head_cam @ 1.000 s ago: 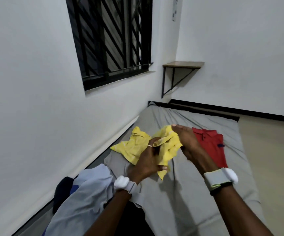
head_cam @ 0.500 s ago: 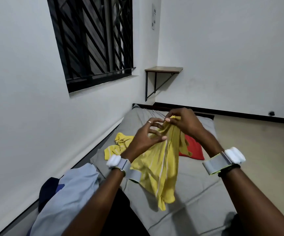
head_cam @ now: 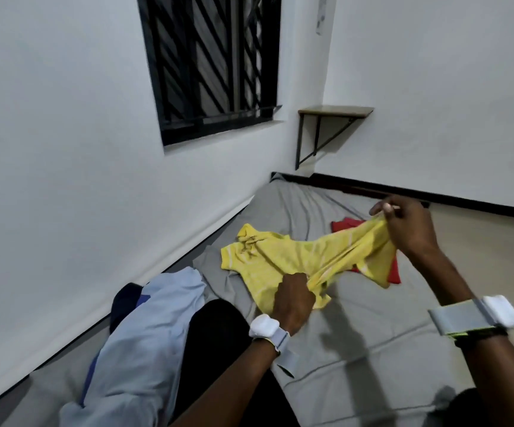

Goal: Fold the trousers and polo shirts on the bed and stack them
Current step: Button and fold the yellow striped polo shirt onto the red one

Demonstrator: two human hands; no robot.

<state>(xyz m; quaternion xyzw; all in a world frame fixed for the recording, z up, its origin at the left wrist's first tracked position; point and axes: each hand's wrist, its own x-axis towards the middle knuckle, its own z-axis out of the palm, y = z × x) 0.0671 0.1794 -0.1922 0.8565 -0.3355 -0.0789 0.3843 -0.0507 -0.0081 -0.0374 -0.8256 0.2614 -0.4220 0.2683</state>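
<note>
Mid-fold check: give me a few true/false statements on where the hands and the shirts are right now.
1. The left hand and the right hand both grip the yellow striped polo shirt. True.
2. The red polo shirt lies on top of the yellow one. False: it lies on the grey bed sheet, partly hidden behind the yellow one.
3. The yellow shirt lies folded flat. False: it is stretched between the hands, with its right end lifted.
4. A light blue garment lies at the near left by the wall. True.
</note>
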